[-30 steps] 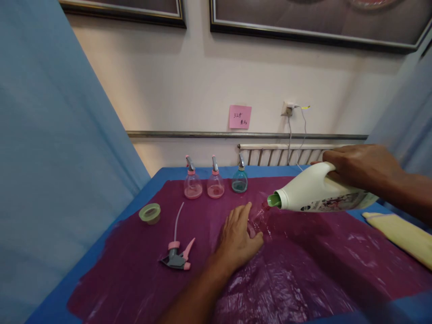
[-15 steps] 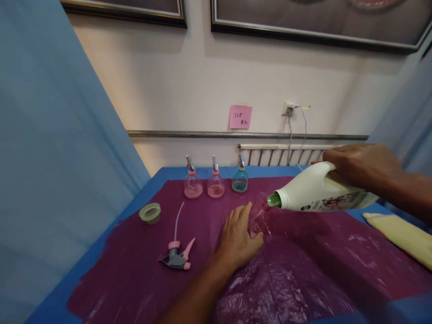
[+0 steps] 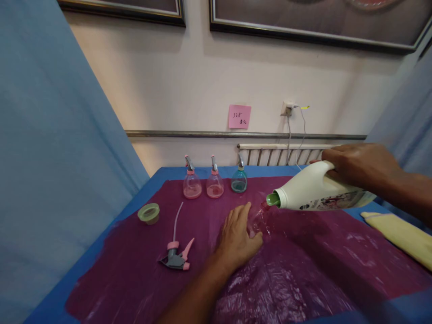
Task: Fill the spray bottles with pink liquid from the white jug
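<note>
Cream jug (image 3: pixel 307 191) | below right hand (image 3: pixel 361 164), clamped on handle (image 3: pixel 320 166) | left hand (image 3: pixel 238 234) cups clear bottle (image 3: pixel 258 219)

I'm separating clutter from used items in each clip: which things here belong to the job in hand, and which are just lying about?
In the job:
Cream jug, tipped in the right hand
Clear bottle, cupped by the left hand
Probably the loose spray head and green cap

Apparently just lying about:
Two pink spray bottles, heads on
Teal spray bottle, head on
Yellow item at the right
</note>
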Demonstrator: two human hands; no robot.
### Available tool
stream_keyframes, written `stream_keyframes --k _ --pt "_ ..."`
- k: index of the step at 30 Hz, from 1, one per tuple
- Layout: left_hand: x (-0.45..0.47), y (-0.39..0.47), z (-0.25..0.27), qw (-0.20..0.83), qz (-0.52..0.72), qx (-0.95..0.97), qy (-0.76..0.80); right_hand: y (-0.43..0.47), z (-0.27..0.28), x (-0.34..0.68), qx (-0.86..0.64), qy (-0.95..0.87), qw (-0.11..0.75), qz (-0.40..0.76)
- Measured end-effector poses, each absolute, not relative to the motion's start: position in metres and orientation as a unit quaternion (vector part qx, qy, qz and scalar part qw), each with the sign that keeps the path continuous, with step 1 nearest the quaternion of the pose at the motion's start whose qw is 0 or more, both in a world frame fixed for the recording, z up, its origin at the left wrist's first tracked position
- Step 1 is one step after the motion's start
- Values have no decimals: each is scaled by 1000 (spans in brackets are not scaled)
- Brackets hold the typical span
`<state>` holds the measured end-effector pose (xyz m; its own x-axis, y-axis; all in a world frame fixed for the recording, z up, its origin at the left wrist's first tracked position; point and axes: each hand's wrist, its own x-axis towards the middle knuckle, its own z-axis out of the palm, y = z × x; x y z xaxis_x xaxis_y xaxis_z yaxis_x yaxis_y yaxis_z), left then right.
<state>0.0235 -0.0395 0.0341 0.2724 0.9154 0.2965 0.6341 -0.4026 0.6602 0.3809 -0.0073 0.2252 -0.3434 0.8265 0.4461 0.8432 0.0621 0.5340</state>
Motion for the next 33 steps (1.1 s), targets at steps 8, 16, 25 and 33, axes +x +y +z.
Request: stream_keyframes --k 8,16,25,33 --pt "24 -40 36 218 339 765 502 -7 227 381 -570 -736 14 -365" --pt "24 -40 35 224 338 765 500 -7 227 381 -573 -732 10 -369" --pt "23 -39 32 221 339 767 498 -8 229 379 -555 -745 23 -370" --pt "24 -37 28 211 348 768 494 -8 231 379 -559 -743 21 -368"
